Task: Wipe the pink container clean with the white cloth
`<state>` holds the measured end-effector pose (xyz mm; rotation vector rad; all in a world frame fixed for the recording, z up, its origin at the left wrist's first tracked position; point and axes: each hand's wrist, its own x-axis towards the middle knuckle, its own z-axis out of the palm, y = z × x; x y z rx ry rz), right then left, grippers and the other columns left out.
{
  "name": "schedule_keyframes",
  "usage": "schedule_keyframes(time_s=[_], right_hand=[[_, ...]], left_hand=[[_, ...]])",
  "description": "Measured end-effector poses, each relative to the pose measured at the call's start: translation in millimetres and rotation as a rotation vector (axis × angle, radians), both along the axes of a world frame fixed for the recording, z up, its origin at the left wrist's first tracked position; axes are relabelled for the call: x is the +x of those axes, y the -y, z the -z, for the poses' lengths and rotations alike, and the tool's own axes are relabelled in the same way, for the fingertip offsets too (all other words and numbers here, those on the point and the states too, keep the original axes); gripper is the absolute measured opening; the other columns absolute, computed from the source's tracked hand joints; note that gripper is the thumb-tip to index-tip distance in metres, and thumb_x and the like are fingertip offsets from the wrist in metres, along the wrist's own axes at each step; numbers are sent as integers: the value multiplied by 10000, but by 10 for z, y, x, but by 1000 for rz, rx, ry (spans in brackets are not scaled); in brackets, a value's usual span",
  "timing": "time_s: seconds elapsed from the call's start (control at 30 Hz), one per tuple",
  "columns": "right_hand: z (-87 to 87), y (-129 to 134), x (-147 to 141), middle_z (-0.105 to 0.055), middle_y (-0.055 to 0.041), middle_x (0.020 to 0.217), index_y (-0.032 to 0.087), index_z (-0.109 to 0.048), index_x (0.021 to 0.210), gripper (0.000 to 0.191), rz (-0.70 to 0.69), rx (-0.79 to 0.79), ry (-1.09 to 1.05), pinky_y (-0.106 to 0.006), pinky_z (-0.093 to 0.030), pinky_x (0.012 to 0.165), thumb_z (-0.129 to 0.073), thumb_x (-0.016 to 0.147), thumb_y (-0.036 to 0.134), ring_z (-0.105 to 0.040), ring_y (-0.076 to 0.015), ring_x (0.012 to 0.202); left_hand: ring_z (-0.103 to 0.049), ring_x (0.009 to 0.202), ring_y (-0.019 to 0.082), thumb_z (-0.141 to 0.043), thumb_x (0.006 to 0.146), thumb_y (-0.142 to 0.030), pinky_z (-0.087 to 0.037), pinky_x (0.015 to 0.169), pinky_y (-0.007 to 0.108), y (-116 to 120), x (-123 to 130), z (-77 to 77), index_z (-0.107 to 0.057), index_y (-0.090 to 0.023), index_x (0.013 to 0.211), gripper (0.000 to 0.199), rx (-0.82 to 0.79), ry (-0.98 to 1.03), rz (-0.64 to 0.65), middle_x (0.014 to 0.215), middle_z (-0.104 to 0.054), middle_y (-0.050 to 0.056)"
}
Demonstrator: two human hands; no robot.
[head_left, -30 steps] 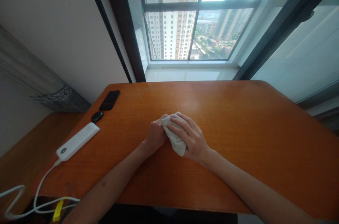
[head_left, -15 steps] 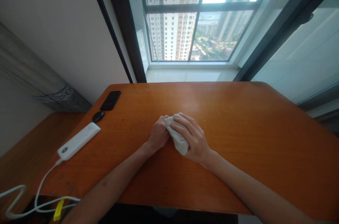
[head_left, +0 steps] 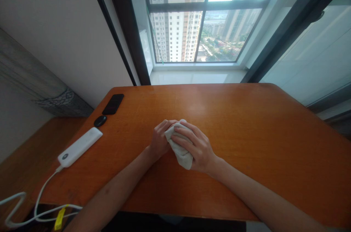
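A crumpled white cloth (head_left: 178,148) is bunched between my hands in the middle of the orange wooden desk (head_left: 241,144). My left hand (head_left: 161,140) grips its left side, with the fingers curled over the top. My right hand (head_left: 194,148) presses across its right side, fingers spread over the fabric. Part of the cloth is hidden under both hands, and its lower end hangs out below my right fingers. Both hands rest close to the desk surface.
To the left on the desk lie a black smartphone (head_left: 113,104), a small black oval object (head_left: 100,121) and a white power bank (head_left: 80,147). A white cable (head_left: 38,210) with a yellow tag (head_left: 59,218) runs off the desk's near left corner. A large window stands beyond the far edge.
Both hands and the cloth have shifted slightly left and toward me. My left fingers now wrap further over the cloth, and the cloth sits more tightly bunched.
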<state>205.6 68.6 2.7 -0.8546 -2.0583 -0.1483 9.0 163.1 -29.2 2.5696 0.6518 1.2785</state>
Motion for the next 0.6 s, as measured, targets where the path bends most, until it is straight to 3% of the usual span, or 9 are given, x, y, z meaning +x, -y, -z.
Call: schedule_keyframes(time_s=[0.17,0.4,0.6], right_hand=[[-33,-5,-14,-718,-172,1490,203,-654,1493,534,16,2,-14,-653,-562,1220,-729,969,270,-572,-423,1524],[-22,-22,-31,-676,-163,1546,229,-601,1584,649,82,-42,-39,-646,-563,1221,-688,942,185,-571,-414,1527],[6,-30,-26,-653,-141,1577,276,-582,1612,665,102,-75,-92,-660,-560,1220,-694,960,210,-572,-415,1528]], left_hand=[[-708,934,239,-509,1159,-355,-585,814,382,10,14,-43,-684,-206,1163,230,50,14,-16,1115,-792,83],[-610,805,241,-576,1108,-347,-498,776,401,-38,37,-56,-648,-210,872,282,-105,-108,-149,861,-713,58],[-602,778,226,-548,1095,-224,-501,759,370,-48,100,12,-609,-212,777,324,-271,-111,-147,819,-688,46]])
